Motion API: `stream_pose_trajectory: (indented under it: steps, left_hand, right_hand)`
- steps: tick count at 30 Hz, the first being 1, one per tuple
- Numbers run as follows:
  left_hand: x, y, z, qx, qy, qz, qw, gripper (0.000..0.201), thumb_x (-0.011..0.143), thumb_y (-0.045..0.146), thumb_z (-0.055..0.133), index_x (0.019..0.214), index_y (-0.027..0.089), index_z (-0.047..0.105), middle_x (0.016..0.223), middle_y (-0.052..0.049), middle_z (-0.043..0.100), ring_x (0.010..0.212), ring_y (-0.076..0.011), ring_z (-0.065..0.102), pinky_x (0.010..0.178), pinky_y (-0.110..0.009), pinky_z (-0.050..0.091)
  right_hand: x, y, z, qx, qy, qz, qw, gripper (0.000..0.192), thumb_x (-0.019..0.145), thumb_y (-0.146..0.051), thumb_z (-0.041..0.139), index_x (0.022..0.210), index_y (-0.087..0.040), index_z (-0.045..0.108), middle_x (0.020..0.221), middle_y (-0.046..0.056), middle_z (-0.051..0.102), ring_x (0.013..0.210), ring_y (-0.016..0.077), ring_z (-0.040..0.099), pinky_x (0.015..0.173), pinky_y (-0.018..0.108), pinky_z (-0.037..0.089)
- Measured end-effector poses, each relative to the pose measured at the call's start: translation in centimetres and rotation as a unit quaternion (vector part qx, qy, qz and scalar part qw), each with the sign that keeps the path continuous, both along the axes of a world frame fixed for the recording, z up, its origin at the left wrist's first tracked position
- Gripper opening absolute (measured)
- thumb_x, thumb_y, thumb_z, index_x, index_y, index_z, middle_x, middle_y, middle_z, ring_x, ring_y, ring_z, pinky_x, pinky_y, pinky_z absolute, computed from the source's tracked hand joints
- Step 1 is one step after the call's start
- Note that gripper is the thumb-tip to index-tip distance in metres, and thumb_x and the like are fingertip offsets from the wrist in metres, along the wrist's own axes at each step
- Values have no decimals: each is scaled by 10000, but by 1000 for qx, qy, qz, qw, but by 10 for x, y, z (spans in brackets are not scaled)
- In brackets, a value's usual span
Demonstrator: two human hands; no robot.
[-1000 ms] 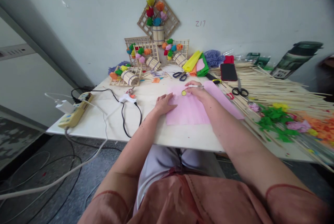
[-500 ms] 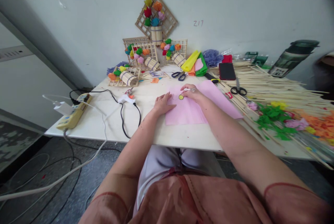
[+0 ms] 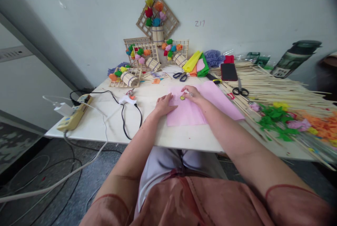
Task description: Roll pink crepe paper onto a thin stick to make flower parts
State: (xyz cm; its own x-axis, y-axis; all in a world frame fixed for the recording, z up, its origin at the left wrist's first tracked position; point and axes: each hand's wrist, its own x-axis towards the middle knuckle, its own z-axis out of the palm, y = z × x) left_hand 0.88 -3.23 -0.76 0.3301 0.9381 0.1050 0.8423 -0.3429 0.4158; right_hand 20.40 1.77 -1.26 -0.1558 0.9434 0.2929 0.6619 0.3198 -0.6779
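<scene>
— Right, where's your left hand [image 3: 163, 104]?
— Yours lies flat, fingers spread, grip open, pressing the near-left edge of the pink sheet [image 3: 200, 104] onto the desk [image 3: 110, 120].
— And your right hand [image 3: 191, 94]?
— Just beyond and to the right of the left one, on the same sheet. Its grip is closed round a thin white pen [image 3: 189, 92], tip down beside a small yellow disc [image 3: 182, 97] that lies on the pink.
— What's about them?
— Left of your flat hand, a white glue gun [image 3: 126, 99] with a black cord. Past your pen hand, blue-handled scissors [image 3: 181, 75]; to its right, a dark phone [image 3: 229, 71] on bamboo sticks [image 3: 276, 87].
</scene>
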Motion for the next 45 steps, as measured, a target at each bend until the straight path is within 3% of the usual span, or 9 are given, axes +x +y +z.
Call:
stream_pose_trajectory:
  steps: [9,12,16,19,28,34,38,42,45]
  left_hand:
    - [2,0,-2,3,33,13,999,723,754,501,548,1380,240,295,1374,-50,442,1301,-260,314,1078,-435,191]
    - [4,-3,11,-28,89,42,995,763,747,545,544,1394,250,270,1431,-78,354,1338,-318,218,1062,-545,131]
    - [15,-4,40,-33,186,-36,981,645,787,532,524,1360,297,344,1465,-20,290,1356,-333,150,1053,-595,38]
    - [30,-4,51,-20,215,-72,974,555,822,544,478,1316,299,420,1452,-12,318,1354,-322,168,1060,-588,24]
    - [47,-7,17,101,213,-78,969,603,863,623,294,1331,261,409,1381,-23,437,1325,-245,275,1095,-524,49]
    - [45,-11,11,149,227,-98,957,590,882,605,247,1300,248,463,1334,-16,494,1316,-240,293,1100,-502,76]
    - [42,-12,9,141,225,-107,958,576,887,606,241,1296,271,469,1357,8,468,1315,-238,295,1100,-488,100]
    - [38,-12,7,132,213,-104,962,589,893,606,216,1329,271,428,1377,19,442,1325,-246,271,1094,-503,115]
    - [35,-12,6,118,205,-100,966,584,893,607,219,1347,286,397,1401,36,404,1336,-256,245,1086,-531,120]
  right_hand:
    - [-2,0,0,-3,-8,-3,1000,249,627,-136,559,862,-189,620,698,-11,608,661,137,557,596,233,417]
    - [-3,1,0,-6,-14,-3,1000,266,621,-131,562,876,-188,615,714,-10,614,670,141,561,610,240,425]
    - [-2,1,2,-18,-25,-4,1000,263,627,-158,568,882,-202,612,738,-11,628,676,145,564,622,250,432]
    - [-1,0,3,-28,-24,11,999,281,628,-158,553,901,-198,607,741,-7,636,669,145,567,625,250,435]
    - [-1,8,-8,24,-37,18,999,274,659,-188,504,904,-153,622,755,32,637,649,160,542,601,259,406]
    - [0,11,-9,17,-1,36,999,271,617,-157,532,871,-169,627,706,10,616,678,164,545,639,265,419]
    - [3,14,-11,-9,99,30,995,252,585,-145,540,825,-170,614,669,-11,583,661,149,532,620,256,419]
    - [7,9,-4,-75,238,-16,968,280,569,-170,567,848,-166,587,638,-25,547,584,118,492,562,241,393]
    - [10,2,4,-83,274,8,958,281,554,-167,578,835,-170,574,632,-28,549,585,112,495,576,241,396]
